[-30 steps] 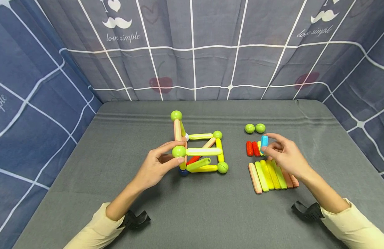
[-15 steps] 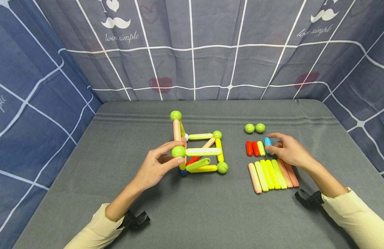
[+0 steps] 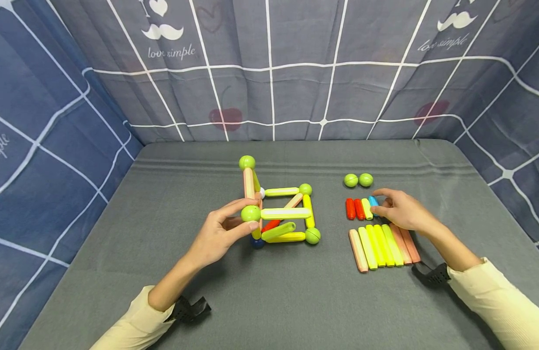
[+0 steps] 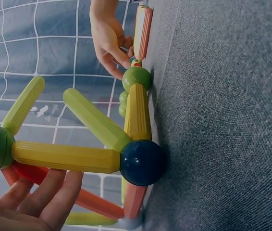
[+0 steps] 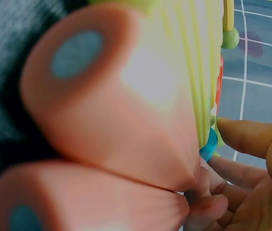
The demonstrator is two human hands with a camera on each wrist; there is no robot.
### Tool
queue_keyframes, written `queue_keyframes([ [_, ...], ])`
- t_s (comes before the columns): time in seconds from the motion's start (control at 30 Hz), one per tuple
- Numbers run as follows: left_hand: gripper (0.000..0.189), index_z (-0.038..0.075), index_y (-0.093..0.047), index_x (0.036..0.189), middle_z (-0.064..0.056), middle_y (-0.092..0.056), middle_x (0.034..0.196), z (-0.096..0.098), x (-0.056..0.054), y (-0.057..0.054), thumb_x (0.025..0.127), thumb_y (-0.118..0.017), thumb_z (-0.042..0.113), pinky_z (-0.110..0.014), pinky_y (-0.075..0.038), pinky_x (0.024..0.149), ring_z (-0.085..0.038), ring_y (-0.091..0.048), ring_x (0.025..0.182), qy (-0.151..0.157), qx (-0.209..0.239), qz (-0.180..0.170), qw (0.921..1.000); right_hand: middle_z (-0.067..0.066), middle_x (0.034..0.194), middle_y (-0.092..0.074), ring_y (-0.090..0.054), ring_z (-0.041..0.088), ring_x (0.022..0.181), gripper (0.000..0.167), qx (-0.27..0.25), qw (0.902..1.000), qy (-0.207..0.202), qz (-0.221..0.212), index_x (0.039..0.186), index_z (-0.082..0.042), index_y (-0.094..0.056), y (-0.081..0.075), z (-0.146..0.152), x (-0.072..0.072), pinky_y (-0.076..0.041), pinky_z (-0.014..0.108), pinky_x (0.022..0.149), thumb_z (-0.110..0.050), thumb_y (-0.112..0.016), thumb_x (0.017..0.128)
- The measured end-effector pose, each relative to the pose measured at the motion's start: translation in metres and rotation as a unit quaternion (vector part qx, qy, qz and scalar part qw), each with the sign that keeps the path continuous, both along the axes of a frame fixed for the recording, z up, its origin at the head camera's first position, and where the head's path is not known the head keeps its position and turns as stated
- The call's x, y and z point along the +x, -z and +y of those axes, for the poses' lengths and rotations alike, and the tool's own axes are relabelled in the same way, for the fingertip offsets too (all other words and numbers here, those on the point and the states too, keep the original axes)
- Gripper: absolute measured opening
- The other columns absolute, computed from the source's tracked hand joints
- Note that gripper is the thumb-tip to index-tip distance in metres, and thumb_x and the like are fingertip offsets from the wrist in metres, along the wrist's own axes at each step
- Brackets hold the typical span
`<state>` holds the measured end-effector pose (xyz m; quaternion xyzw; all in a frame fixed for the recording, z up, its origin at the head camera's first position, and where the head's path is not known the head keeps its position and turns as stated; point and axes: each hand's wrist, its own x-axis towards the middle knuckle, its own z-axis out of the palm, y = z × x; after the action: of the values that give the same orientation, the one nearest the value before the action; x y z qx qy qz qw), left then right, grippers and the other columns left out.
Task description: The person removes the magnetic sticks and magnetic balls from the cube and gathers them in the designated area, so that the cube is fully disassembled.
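My left hand (image 3: 221, 233) grips a green ball (image 3: 251, 213) at the upper near corner of a frame built from magnetic rods and balls. A pale yellow rod (image 3: 286, 213) juts rightward from that ball. Below it, a dark blue ball (image 4: 143, 162) sits at the bottom corner, with a green rod (image 3: 279, 231) slanting up from it. At the right, my right hand (image 3: 402, 210) pinches a short blue magnetic rod (image 3: 373, 204) between thumb and forefinger. The blue rod lies at the end of a row, beside a short yellow-green rod (image 3: 367, 209) and two short red rods (image 3: 350, 209).
Two green balls (image 3: 358, 180) stand behind the short row. Several long rods (image 3: 380, 246) in yellow, green and salmon lie side by side in front of it. The grey table (image 3: 295, 301) meets a patterned curtain (image 3: 295, 92) at the back and sides.
My right hand has lowered the blue rod from over the short row, moved it right, then back left against the yellow-green rod. The left hand and frame have stayed put.
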<state>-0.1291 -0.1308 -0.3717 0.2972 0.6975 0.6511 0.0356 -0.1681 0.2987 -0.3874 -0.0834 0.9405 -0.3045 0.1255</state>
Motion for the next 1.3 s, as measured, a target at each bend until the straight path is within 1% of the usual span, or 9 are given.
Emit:
queue_keyframes([
  [0.37,0.036,0.003,-0.062,0.127,-0.010,-0.060,0.131,0.000,0.000,0.001,0.092,-0.066,-0.003,-0.034,-0.056,0.084,-0.039,-0.066,0.095,-0.006,-0.005,0.003,1.0000,0.007,0.083,-0.062,-0.052,0.018,0.066,0.047,0.002,0.9999,-0.007,0.015,0.131,0.010,-0.051,0.001,0.000,0.001,-0.042,0.030,0.053,-0.018,-0.065,0.096],
  [0.47,0.036,0.003,-0.062,0.128,-0.009,-0.059,0.132,0.000,0.000,0.001,0.092,-0.066,-0.003,-0.034,-0.056,0.084,-0.041,-0.065,0.096,-0.005,-0.005,0.001,1.0000,0.007,0.083,-0.062,-0.051,0.018,0.065,0.047,-0.001,0.9998,-0.006,0.016,0.131,0.010,-0.051,0.001,0.000,0.001,-0.042,0.030,0.052,-0.018,-0.065,0.096],
  [0.67,0.036,0.004,-0.062,0.127,-0.008,-0.060,0.131,0.000,-0.001,0.001,0.092,-0.067,-0.002,-0.035,-0.056,0.084,-0.042,-0.065,0.096,-0.005,-0.005,0.001,1.0000,0.006,0.081,-0.060,-0.049,0.017,0.062,0.043,-0.007,0.9998,-0.005,0.019,0.130,0.009,-0.053,0.000,0.001,0.002,-0.040,0.029,0.050,-0.018,-0.064,0.097],
  [0.8,0.037,0.003,-0.062,0.127,-0.009,-0.060,0.130,0.000,-0.001,0.001,0.092,-0.066,-0.003,-0.035,-0.056,0.084,-0.045,-0.064,0.096,-0.004,-0.003,0.002,1.0000,0.006,0.080,-0.059,-0.049,0.017,0.063,0.042,-0.011,0.9996,-0.007,0.025,0.129,0.008,-0.054,0.000,0.001,0.003,-0.040,0.029,0.051,-0.018,-0.063,0.097],
  [0.97,0.037,0.004,-0.062,0.128,-0.008,-0.060,0.131,0.000,0.000,0.000,0.091,-0.067,-0.003,-0.035,-0.056,0.084,-0.048,-0.063,0.097,-0.003,-0.003,0.001,1.0000,0.007,0.082,-0.060,-0.051,0.019,0.065,0.040,-0.007,0.9993,0.001,0.035,0.129,0.006,-0.055,-0.003,0.000,0.005,-0.042,0.030,0.054,-0.019,-0.062,0.098],
  [1.0,0.037,0.004,-0.062,0.128,-0.008,-0.060,0.131,0.000,0.000,0.000,0.091,-0.067,-0.003,-0.035,-0.056,0.084,-0.049,-0.063,0.097,-0.003,-0.003,0.001,1.0000,0.008,0.084,-0.061,-0.052,0.019,0.066,0.039,-0.007,0.9991,0.001,0.041,0.129,0.005,-0.056,-0.004,-0.001,0.006,-0.042,0.031,0.054,-0.019,-0.062,0.098],
  [1.1,0.037,0.005,-0.062,0.127,-0.006,-0.060,0.132,0.000,0.000,0.001,0.091,-0.068,-0.002,-0.035,-0.056,0.084,-0.042,-0.065,0.098,-0.006,-0.007,0.001,1.0000,0.007,0.086,-0.063,-0.054,0.019,0.069,0.036,-0.014,0.9975,0.000,0.070,0.126,0.003,-0.060,-0.010,-0.008,0.010,-0.044,0.031,0.057,-0.020,-0.062,0.099],
  [1.23,0.037,0.005,-0.062,0.127,-0.006,-0.060,0.132,0.000,0.000,0.001,0.091,-0.068,-0.002,-0.034,-0.056,0.084,-0.032,-0.066,0.098,-0.010,-0.011,0.002,0.9999,0.005,0.088,-0.065,-0.056,0.019,0.073,0.027,-0.049,0.9915,-0.010,0.120,0.118,-0.001,-0.066,-0.021,-0.029,0.019,-0.045,0.028,0.059,-0.018,-0.064,0.097],
  [1.3,0.036,0.002,-0.062,0.127,-0.007,-0.059,0.133,0.000,0.000,0.001,0.092,-0.067,-0.002,-0.034,-0.056,0.085,-0.035,-0.066,0.099,-0.010,-0.009,0.001,0.9999,0.004,0.088,-0.066,-0.059,0.019,0.073,0.021,-0.077,0.9869,-0.019,0.141,0.114,-0.005,-0.069,-0.028,-0.042,0.025,-0.046,0.027,0.060,-0.016,-0.065,0.097],
])
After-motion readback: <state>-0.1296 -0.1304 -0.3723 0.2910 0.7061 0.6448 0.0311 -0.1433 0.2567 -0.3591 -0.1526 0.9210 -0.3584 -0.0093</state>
